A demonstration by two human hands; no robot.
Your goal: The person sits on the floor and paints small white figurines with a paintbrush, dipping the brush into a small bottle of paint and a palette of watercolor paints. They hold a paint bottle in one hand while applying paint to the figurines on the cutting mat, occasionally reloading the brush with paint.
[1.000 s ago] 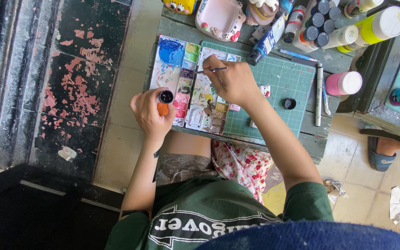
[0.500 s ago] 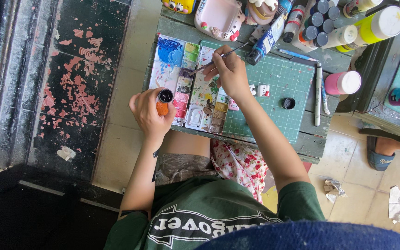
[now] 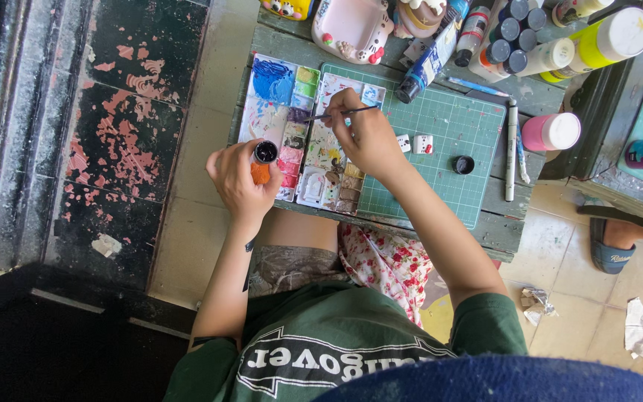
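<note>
While left hand (image 3: 240,175) grips round jar (image 3: 264,155); right hand (image 3: 366,134) pinches thin brush (image 3: 344,113)

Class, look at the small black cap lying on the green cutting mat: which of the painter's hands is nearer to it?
Right. The right hand, holding a paintbrush, is over the mat's left part, beside the black cap. The left hand holds a small paint pot beyond the palette.
</note>
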